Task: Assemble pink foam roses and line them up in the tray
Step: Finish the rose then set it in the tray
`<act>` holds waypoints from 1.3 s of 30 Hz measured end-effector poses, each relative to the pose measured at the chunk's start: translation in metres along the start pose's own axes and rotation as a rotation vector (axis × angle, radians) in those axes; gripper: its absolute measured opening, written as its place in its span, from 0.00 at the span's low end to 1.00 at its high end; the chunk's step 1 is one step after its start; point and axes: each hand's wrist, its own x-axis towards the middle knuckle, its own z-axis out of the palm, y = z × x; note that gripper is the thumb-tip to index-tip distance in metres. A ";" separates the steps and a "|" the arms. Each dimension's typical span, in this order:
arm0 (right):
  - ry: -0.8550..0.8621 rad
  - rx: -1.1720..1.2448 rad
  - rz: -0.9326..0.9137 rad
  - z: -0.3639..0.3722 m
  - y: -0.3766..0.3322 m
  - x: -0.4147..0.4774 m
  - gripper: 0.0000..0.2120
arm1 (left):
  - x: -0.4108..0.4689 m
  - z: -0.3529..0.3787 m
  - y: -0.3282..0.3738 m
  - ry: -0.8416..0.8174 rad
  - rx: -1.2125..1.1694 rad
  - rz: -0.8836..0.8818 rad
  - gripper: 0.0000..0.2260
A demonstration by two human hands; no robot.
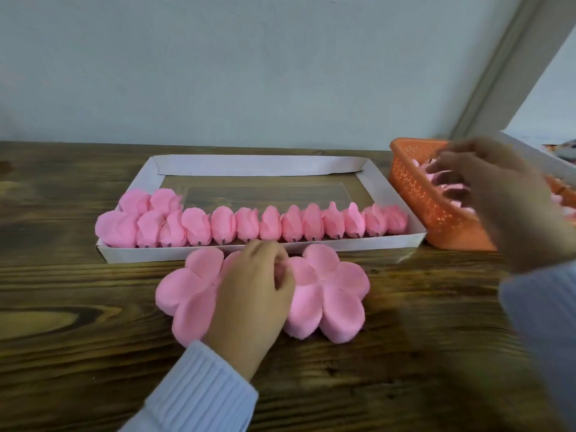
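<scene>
Wooden table (pixel 93 353): two petal stacks (pixel 187 288) (pixel 336 294), one tray (pixel 311 244)

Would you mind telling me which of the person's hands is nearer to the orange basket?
Right. The right hand reaches over the orange basket, above its contents; the left hand rests on the flat pink petals before the tray.

Pink roses (pixel 249 226) in row along tray's (pixel 374 243) near wall, 2 flat petal pcs (pixel 330 294) just outside.
</scene>
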 end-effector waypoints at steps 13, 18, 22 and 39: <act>-0.558 -1.259 0.354 -0.061 0.059 0.099 0.16 | -0.001 0.000 0.002 -0.016 0.068 0.039 0.02; -0.461 -1.285 0.380 -0.064 0.065 0.100 0.18 | -0.002 -0.001 0.004 -0.008 0.083 0.064 0.04; -0.357 -1.011 0.465 -0.056 0.064 0.102 0.21 | -0.002 -0.003 0.005 0.014 0.110 0.109 0.06; -0.461 -0.943 0.415 -0.052 0.062 0.107 0.07 | -0.002 -0.002 0.006 0.092 0.142 0.172 0.17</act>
